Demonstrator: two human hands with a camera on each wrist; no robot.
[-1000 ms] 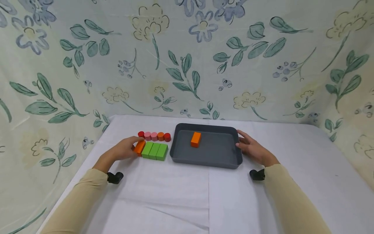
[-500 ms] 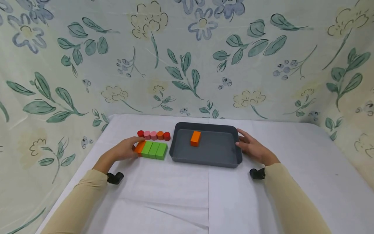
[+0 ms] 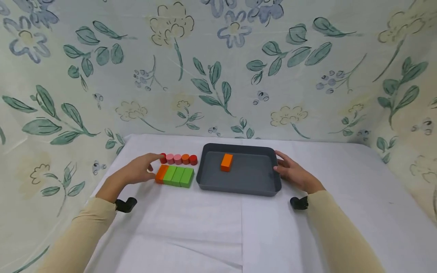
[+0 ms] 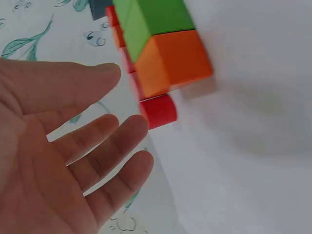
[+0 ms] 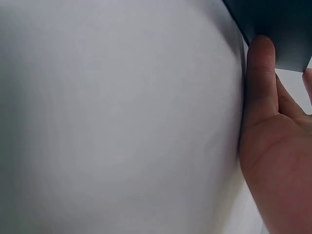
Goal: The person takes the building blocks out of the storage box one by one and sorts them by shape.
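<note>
My left hand (image 3: 138,169) hovers beside the left end of the block row, thumb and fingers spread with nothing between them. Its fingertips are right by a red cylinder (image 4: 159,111), and its thumb is near an orange block (image 4: 181,61). That orange block stands against several green blocks (image 3: 178,176) in a row. At the right side of a dark grey tray (image 3: 250,172), my right hand (image 3: 296,175) touches the wall with its thumb and fingers extended. Inside the tray, left of its middle, lies another orange block (image 3: 227,162).
Behind the green blocks runs a row of small cylinders: pink cylinders (image 3: 173,159), an orange cylinder (image 3: 185,159) and a red one (image 3: 193,160) at the right end. All stand on a white-covered table (image 3: 191,227). A flowered cloth (image 3: 232,91) hangs behind.
My left hand has come off the orange block at the row's end and shifted slightly left and up, its fingers spreading. My right hand stays at the tray.
</note>
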